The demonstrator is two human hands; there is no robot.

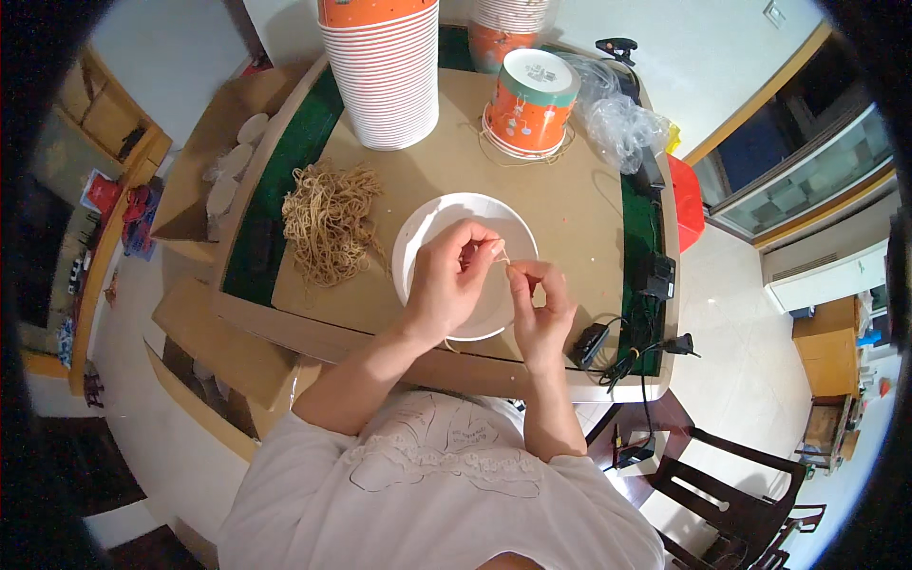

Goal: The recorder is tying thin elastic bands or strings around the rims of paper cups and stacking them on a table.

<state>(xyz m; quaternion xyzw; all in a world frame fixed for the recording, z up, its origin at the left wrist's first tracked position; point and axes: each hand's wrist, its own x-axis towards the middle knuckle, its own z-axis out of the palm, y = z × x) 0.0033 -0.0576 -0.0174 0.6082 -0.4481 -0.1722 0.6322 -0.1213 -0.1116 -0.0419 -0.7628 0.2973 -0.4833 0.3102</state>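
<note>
Above a white paper bucket (pixel 437 217), whose round opening faces up, both of my hands pinch a thin tan cord (pixel 504 256). My left hand (pixel 450 275) is closed with thumb and forefinger together. Close beside it, my right hand (pixel 541 309) is closed in a pinch on the same cord. A short piece of cord hangs below my left hand at the table's near edge. To the left lies a tangled heap of tan cords (pixel 330 223).
A tall stack of paper buckets (pixel 385 81) stands at the back; an upturned orange bucket (pixel 527 109) sits to its right. Clear plastic bags (pixel 622 128) lie at the far right. Black adapters and cables (pixel 655 275) line the right edge. Cardboard boxes (pixel 223 356) stand at the left.
</note>
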